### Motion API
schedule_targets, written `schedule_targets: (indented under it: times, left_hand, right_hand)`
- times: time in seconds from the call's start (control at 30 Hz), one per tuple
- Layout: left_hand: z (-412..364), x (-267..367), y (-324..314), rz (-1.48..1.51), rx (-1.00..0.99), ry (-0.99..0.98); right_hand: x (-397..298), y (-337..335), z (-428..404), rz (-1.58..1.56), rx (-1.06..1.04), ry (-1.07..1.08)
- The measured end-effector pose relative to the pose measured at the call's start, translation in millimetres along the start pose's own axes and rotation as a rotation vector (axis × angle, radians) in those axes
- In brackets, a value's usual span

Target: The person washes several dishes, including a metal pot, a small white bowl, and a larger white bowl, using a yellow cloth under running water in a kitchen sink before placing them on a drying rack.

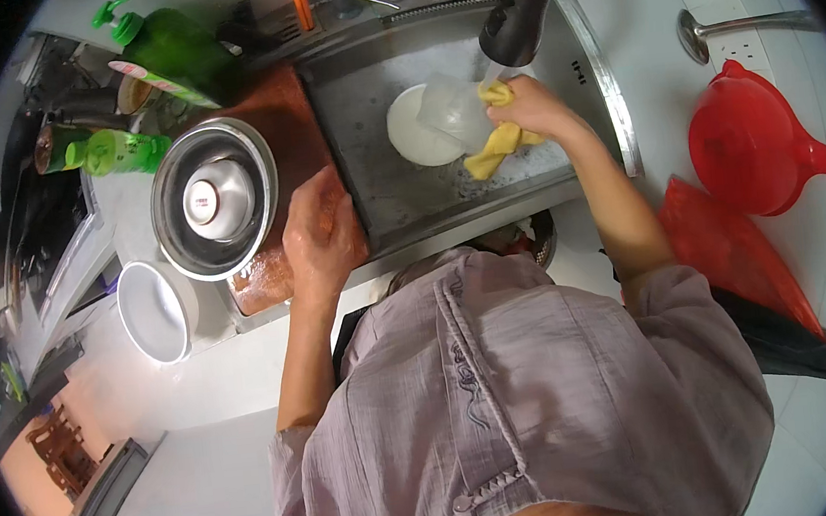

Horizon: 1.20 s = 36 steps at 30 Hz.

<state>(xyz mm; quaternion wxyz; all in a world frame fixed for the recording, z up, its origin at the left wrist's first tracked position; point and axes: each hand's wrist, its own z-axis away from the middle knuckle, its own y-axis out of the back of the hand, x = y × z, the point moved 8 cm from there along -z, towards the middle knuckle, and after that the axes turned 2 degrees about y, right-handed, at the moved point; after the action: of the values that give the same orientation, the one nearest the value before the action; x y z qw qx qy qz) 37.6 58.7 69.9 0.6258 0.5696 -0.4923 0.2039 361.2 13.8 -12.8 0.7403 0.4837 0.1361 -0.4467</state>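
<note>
Under the black faucet head (511, 32), my right hand (534, 106) is closed around a bunched yellow cloth (496, 151). A translucent plastic container (452, 109) is right beside its fingers; I cannot tell whether they also hold it. Partly behind that container, a round white dish (412, 135) lies in the steel sink (394, 211). Water runs from the faucet over the cloth. My left hand (320, 233), wet and with curled fingers, is on the reddish-brown board (289, 132) left of the basin. Whether it grips the board's edge is hidden.
Left of my left hand stand nested steel bowls (217, 198) with an upturned small bowl, and a white tub (153, 313). Beyond are a green pump bottle (177, 53) and a smaller green bottle (119, 152). A red strainer or scoop (752, 143) and a ladle (697, 35) are at right.
</note>
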Motion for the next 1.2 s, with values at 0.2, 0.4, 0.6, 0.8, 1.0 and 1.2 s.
schedule_targets:
  times: [0.2,0.4,0.6,0.8,1.0,1.2]
  left_hand:
    - [-0.2,0.0,-15.2,-0.103,-0.194,-0.012]
    - [9.4,-10.9,-12.9,-0.126,-0.226,0.042]
    - [7.3,-2.9,-3.1,-0.129,-0.213,-0.014]
    - [-0.4,-0.9,13.0,-0.048,-0.211,0.036]
    - [-25.8,6.0,32.0,-0.004,-0.217,0.150]
    - [-99.6,13.2,121.5,0.148,0.332,-0.049]
  right_hand:
    - [-5.8,-41.2,12.6,-0.878,-0.141,-0.006]
    - [-1.6,-68.2,-0.2,-1.163,-0.170,-0.010]
    - [-20.0,-82.5,11.2,-1.108,-0.207,0.013]
    - [-53.3,-89.6,25.3,-0.935,-0.157,0.113]
    - [-87.7,-70.8,37.9,-0.641,0.059,0.375]
    - [-196.7,-28.2,94.5,-0.032,0.370,0.696]
